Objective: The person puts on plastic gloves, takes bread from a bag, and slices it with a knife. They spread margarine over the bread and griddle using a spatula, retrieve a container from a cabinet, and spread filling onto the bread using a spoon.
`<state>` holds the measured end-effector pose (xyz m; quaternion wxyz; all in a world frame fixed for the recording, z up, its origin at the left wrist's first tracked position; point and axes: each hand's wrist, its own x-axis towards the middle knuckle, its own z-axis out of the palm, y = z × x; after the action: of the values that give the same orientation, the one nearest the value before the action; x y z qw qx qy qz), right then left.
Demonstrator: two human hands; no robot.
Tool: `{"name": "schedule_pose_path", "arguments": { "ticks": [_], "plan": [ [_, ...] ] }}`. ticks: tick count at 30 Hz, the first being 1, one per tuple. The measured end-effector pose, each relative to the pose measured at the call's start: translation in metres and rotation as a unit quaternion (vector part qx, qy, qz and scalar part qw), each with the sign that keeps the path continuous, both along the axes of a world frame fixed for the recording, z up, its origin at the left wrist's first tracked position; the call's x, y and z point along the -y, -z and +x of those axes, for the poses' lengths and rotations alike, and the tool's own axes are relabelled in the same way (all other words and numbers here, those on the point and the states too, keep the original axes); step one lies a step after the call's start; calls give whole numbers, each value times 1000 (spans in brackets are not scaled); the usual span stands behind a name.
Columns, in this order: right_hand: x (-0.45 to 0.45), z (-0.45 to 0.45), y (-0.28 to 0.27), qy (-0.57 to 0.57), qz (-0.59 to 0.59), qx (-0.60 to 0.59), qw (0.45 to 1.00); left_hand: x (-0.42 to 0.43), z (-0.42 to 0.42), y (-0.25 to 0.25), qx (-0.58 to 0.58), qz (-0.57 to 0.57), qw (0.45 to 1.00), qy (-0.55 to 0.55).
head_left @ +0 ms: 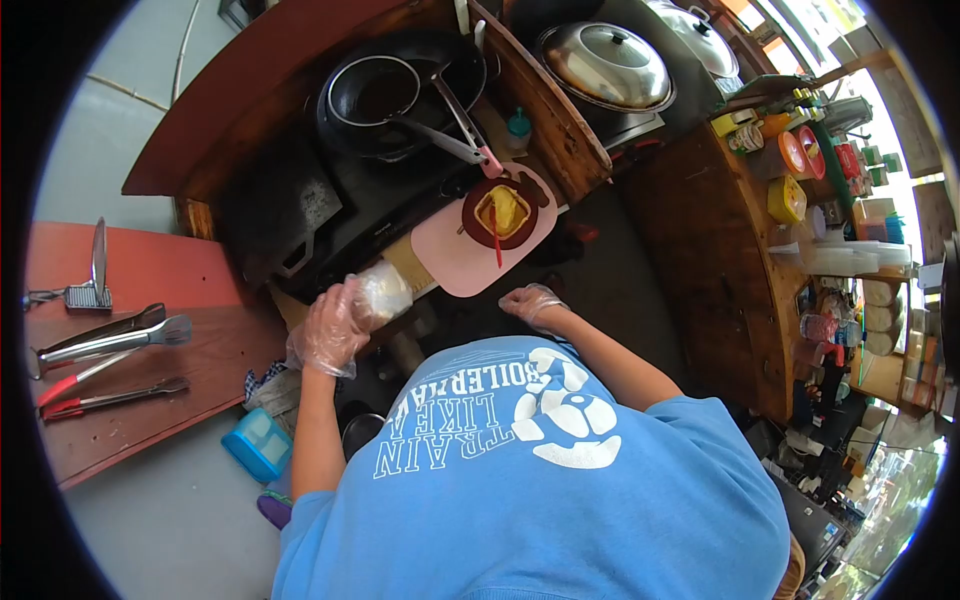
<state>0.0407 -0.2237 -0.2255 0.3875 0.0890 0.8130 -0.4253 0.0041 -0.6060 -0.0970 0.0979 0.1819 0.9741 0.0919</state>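
My left hand (328, 325), in a clear plastic glove, is closed round a clear plastic container (383, 292) with whitish contents that I cannot identify. It is left of a pink cutting board (440, 262). My right hand (535, 304), also gloved, hangs below the board's right side with its fingers curled in and nothing visible in them. On the board stands a dark red round plate (472, 213) bearing a small square dish with yellow food (508, 208). A thin red-handled utensil (497, 247) leans out of the dish.
Behind the board are a black wok (340, 135), a strainer (375, 90) and pink-tipped tongs (460, 115). Several tongs (120, 345) lie on the red shelf at left. Lidded pans (605, 65) stand at upper right. Tubs and bottles crowd the wooden counter (715, 240).
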Motion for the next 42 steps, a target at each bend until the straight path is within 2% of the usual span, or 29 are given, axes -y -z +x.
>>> {"name": "schedule_pose_path", "arguments": {
  "ticks": [2, 3, 5, 6, 7, 9, 11, 12, 13, 14, 15, 17, 18, 19, 21, 25, 27, 31, 33, 35, 37, 39, 41, 42],
  "plan": [
    [9, -3, -8, -38, 3, -4, 999, 9, 5, -15, -20, 90, 994, -61],
    [15, -6, -19, -84, 28, -28, 996, 13, 8, -17, -23, 86, 994, -68],
    [32, -15, -44, -141, 47, -59, 987, 21, 16, -19, -101, 234, 958, -133],
    [40, -19, -60, -169, 40, -85, 981, 28, 23, -9, -71, 316, 930, -175],
    [48, -24, -75, -197, 33, -111, 974, 30, 29, -3, -79, 313, 928, -185],
    [73, -34, -102, -212, 18, -139, 967, 32, 39, 11, -137, 451, 865, -171],
    [100, -40, -119, -105, -102, -178, 973, 36, 50, 33, -122, 500, 839, -176],
    [114, -44, -127, -120, -105, -180, 971, 36, 55, 39, -123, 457, 860, -193],
    [128, -49, -133, -130, -126, -297, 938, 35, 60, 44, -123, 413, 878, -210],
    [141, -54, -137, -135, -148, -408, 891, 35, 64, 51, -83, 455, 861, -210],
    [153, -59, -140, -145, -152, -409, 888, 35, 66, 48, -90, 454, 859, -217],
    [175, -68, -144, -236, -144, -546, 791, 33, 68, 44, -96, 372, 906, -179],
    [187, -69, -146, -293, -84, -496, 813, 31, 66, 39, -155, 315, 925, -143],
    [196, -70, -150, -300, -86, -498, 809, 29, 64, 29, -160, 315, 923, -150],
    [210, -72, -155, -350, 22, -496, 795, 29, 62, 8, -192, 274, 935, -119],
    [221, -74, -147, -373, 4, -509, 775, 30, 62, -13, -200, 270, 929, -153],
    [224, -73, -140, -362, 2, -574, 734, 36, 58, -18, -189, 129, 968, -106],
    [231, -74, -150, -358, -69, -562, 743, 30, 41, -46, -157, 52, 982, -95],
    [230, -70, -161, -375, -39, -540, 752, 31, 33, -49, -194, 8, 980, -41],
    [228, -74, -152, -342, -59, -582, 735, 27, 29, -51, -234, 9, 971, -36],
    [223, -79, -155, -315, -141, -579, 739, 24, 28, -51, -303, 13, 953, -18],
    [221, -85, -144, -321, -159, -553, 752, 30, 29, -45, -321, 27, 947, -9],
    [222, -96, -107, -313, -129, -478, 810, 38, 30, -39, -342, 49, 938, 16],
    [226, -90, -128, -228, -152, -517, 811, 42, 30, -36, -342, 50, 938, 16]
  ]
}}
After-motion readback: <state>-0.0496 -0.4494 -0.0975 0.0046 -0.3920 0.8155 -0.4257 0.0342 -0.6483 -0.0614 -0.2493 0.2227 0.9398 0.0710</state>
